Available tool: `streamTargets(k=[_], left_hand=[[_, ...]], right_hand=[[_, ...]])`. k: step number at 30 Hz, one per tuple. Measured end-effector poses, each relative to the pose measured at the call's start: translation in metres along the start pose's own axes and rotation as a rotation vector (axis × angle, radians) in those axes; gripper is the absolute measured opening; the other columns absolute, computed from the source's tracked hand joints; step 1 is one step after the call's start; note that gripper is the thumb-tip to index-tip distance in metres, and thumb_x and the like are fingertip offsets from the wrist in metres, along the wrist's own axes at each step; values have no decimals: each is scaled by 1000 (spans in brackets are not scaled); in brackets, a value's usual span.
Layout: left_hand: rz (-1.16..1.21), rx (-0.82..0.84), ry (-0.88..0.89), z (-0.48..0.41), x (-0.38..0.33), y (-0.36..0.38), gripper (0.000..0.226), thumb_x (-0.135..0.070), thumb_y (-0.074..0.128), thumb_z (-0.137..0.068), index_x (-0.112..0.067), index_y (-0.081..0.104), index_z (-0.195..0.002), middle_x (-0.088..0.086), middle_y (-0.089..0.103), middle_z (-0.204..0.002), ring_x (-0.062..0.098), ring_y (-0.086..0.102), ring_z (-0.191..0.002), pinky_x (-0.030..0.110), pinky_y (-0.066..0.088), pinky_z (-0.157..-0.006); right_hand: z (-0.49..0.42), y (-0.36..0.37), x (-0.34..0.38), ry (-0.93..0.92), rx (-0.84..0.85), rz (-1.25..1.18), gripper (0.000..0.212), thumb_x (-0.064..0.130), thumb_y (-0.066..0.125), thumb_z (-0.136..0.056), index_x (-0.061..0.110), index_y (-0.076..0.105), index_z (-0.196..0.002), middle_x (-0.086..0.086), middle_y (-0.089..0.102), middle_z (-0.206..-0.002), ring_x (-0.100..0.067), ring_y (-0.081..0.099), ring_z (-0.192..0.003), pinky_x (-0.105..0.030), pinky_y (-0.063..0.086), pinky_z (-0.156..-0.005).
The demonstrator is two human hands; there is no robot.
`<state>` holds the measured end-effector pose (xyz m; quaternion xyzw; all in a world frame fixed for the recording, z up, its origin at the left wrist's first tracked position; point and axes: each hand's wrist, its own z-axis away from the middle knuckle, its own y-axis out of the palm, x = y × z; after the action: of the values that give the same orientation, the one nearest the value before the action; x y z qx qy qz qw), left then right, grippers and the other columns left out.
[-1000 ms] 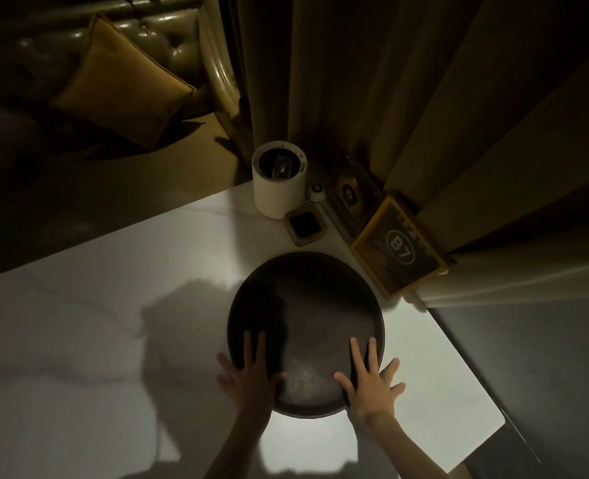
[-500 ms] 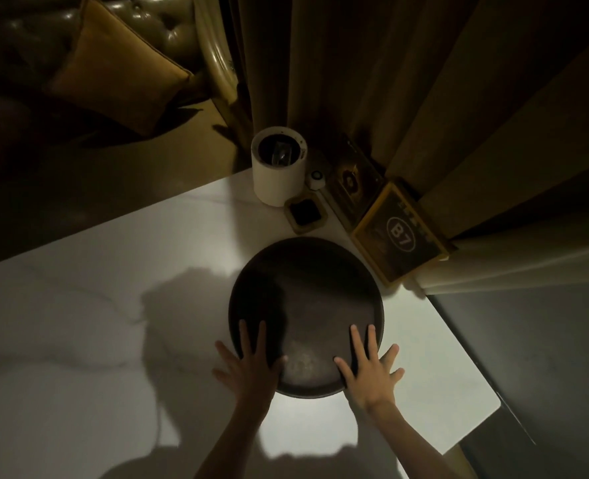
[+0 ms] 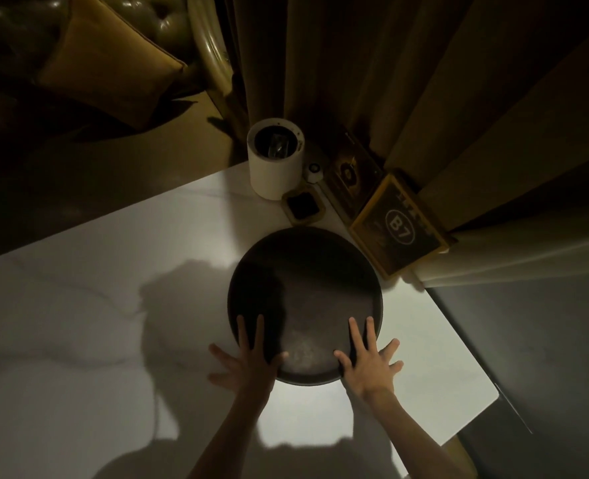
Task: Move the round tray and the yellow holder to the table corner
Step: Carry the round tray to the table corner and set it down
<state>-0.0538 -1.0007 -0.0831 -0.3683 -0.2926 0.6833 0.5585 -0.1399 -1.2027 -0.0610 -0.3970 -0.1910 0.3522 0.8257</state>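
Note:
A dark round tray lies on the white marble table, close to its far right corner. My left hand rests flat on the tray's near left rim with fingers spread. My right hand lies the same way on the near right rim. Neither hand grips anything. The yellow holder, with a dark card marked B7, leans at the table's right edge just beyond the tray, nearly touching its far right rim.
A white cylinder stands at the corner, with a small square dish, a small white round object and a dark card beside it. Curtains hang behind. A sofa cushion lies far left.
The tray has slid slightly away from me under both flat hands, and the gap to the square dish has shrunk. The holder has stayed put.

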Motion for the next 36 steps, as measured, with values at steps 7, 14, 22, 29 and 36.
streamTargets(k=[7, 14, 22, 29, 36], left_hand=[[-6, -14, 3, 2, -2, 1, 102, -87, 44, -63, -57, -19, -137, -14, -20, -158, 60, -4, -136, 83, 23, -90], [7, -13, 15, 3, -3, -2, 102, -88, 45, -61, -59, -17, -137, -14, -18, -159, 61, -5, -135, 84, 21, -89], [16, 11, 25, 4, -1, -2, 101, -86, 48, -61, -61, -15, -135, -16, -21, -157, 60, -10, -135, 83, 20, -91], [-27, -6, 30, 6, -2, -3, 103, -88, 46, -60, -58, -15, -138, -13, -19, -159, 60, -7, -135, 82, 24, -91], [-7, 11, 24, 7, -3, -6, 102, -87, 46, -61, -59, -17, -136, -14, -19, -158, 58, -6, -136, 80, 22, -93]], right_hand=[[-1, -3, 0, 8, 9, -12, 76, 71, 25, -88, 49, -18, -146, 7, -22, -162, -50, -6, -146, -70, 18, -113], [-3, -4, 1, 16, 21, -50, 76, 68, 32, -89, 49, -15, -147, 8, -22, -162, -49, -7, -146, -70, 17, -113], [-4, -5, 1, 18, 30, -72, 77, 64, 35, -91, 48, -14, -148, 7, -22, -162, -49, -8, -146, -69, 18, -113], [-5, -3, -1, 19, 23, -89, 77, 63, 37, -91, 48, -11, -149, 7, -21, -162, -48, -9, -146, -70, 15, -113], [-7, 0, -2, 16, 20, -102, 76, 62, 37, -91, 48, -11, -148, 7, -23, -162, -49, -11, -145, -71, 13, -113]])
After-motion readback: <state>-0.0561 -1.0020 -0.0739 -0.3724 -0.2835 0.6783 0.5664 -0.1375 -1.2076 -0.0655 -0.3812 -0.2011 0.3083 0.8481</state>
